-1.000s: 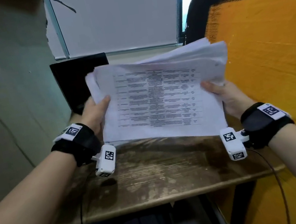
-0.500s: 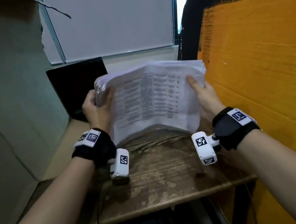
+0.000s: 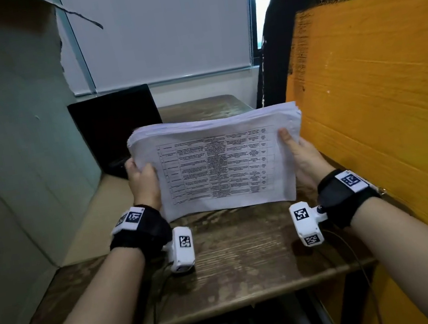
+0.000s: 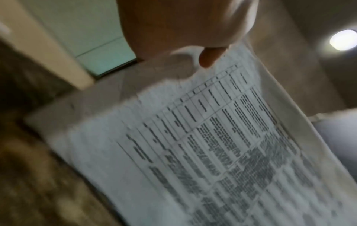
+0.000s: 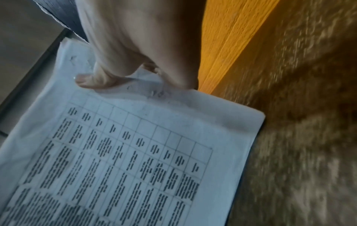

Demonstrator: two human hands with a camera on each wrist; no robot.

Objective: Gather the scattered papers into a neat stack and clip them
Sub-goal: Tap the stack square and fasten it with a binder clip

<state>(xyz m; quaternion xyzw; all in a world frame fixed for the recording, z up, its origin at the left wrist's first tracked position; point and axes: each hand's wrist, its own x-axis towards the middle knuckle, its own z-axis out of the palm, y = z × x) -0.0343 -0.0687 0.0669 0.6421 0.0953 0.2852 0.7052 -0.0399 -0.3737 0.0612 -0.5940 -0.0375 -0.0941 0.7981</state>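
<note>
The papers [image 3: 219,166] now stand as one squared bundle, lower edge resting on the wooden table [image 3: 240,264] and the printed table of the top sheet facing the person. A second ago the sheets were held higher, fanned and splayed at the upper right corner; half a second ago they were bowed between the hands. Now the far edges line up much more closely, though the top edge still shows a slight wave and a few sheets stand a little proud at the upper left corner.

The left hand [image 3: 143,181] grips the left edge of the bundle, thumb over the front sheet and the other fingers hidden behind; the left wrist view shows a fingertip pressed onto the paper near its edge. The right hand [image 3: 300,153] holds the right edge the same way, thumb [image 5: 86,81] flat on the top sheet just above the printed grid, and the rest of its fingers out of sight behind the stack.

The gathering and squaring step looks nearly finished; another tap against the table would probably settle the stray corners. No clip shows in any view, so clipping remains to be done, and one hand will have to let go to fetch it. A dark laptop [image 3: 115,129] stands just behind the bundle on the left.
</note>
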